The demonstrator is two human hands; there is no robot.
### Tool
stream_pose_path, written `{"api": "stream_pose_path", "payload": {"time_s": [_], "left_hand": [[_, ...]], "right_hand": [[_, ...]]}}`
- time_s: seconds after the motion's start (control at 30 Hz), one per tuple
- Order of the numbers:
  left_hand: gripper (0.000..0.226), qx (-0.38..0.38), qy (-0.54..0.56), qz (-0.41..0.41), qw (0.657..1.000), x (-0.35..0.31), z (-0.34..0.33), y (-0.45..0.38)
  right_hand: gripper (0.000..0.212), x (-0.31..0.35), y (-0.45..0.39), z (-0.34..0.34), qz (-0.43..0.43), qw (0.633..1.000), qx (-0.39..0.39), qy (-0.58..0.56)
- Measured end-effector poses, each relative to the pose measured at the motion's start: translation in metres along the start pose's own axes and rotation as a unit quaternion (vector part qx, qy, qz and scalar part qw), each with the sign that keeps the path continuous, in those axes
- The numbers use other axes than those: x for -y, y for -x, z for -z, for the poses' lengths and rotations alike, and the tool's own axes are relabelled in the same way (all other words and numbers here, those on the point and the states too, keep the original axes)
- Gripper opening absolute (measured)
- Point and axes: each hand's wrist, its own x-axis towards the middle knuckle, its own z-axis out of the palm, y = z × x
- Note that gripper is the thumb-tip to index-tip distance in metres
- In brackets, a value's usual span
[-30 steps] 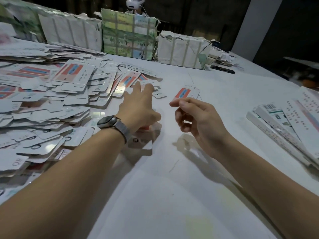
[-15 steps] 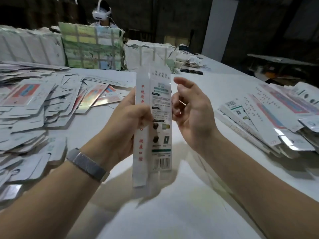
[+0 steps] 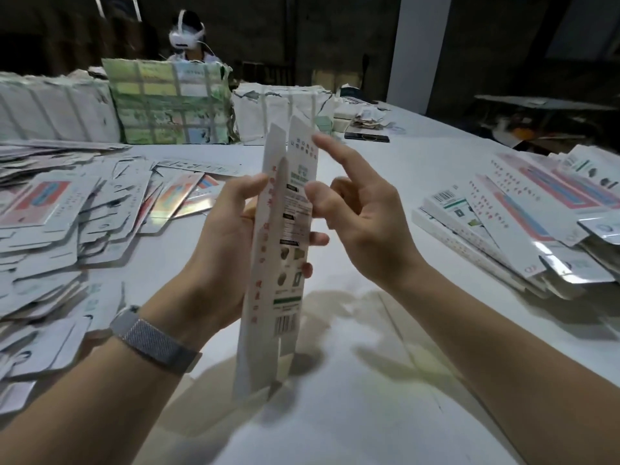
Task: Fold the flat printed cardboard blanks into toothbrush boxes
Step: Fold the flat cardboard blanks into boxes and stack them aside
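Head view: the left hand (image 3: 221,243) gripped a long, narrow, part-folded cardboard blank (image 3: 285,236), held upright above the white table (image 3: 369,414). The right hand (image 3: 362,226), just right of the blank, was released, thumb touching its printed face. Glossy flat blanks (image 3: 67,223) lay left of it.

Left hand (image 3: 218,243) holds one cardboard blank (image 3: 281,250) upright over the white table (image 3: 369,397); right hand (image 3: 362,226) just beside it.
Left thumb in front, fingers (image 3: 318,238) wrapped behind, tips showing past blank's right edge. Blank partly folded lengthwise, barcode near bottom, red text on left panel. Right thumb touches blank's right edge, index raised, other fingers curled. Mesh watch band (image 3: 154,340) on left wrist. Loose flat blanks (image 3: 67,229) piled left, neater stack (image 3: 523,216) right, wrapped bundles (image 3: 171,102) along far edge, person in white headset (image 3: 186,36) behind them.
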Motion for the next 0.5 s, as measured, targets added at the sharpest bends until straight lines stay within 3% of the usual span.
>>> {"api": "stream_pose_path", "payload": {"time_s": [0.17, 0.27, 0.4, 0.5], "left_hand": [[0.064, 0.047, -0.087, -0.019, 0.995, 0.003, -0.008, -0.004], [0.072, -0.019, -0.091, -0.076, 0.993, 0.006, -0.01, -0.006], [0.106, -0.111, -0.133, -0.124, 0.977, 0.012, -0.005, -0.008], [0.076, -0.079, -0.114, -0.133, 0.981, 0.012, -0.005, -0.007]], "right_hand": [[0.067, 0.007, -0.001, -0.001, -0.017, 0.996, 0.018, -0.084], [0.061, 0.009, -0.002, 0.001, -0.027, 0.993, 0.016, -0.118], [0.054, 0.007, -0.004, 0.001, -0.013, 0.998, 0.01, -0.052], [0.048, 0.001, -0.004, 0.004, -0.03, 0.999, -0.012, 0.03]]}}
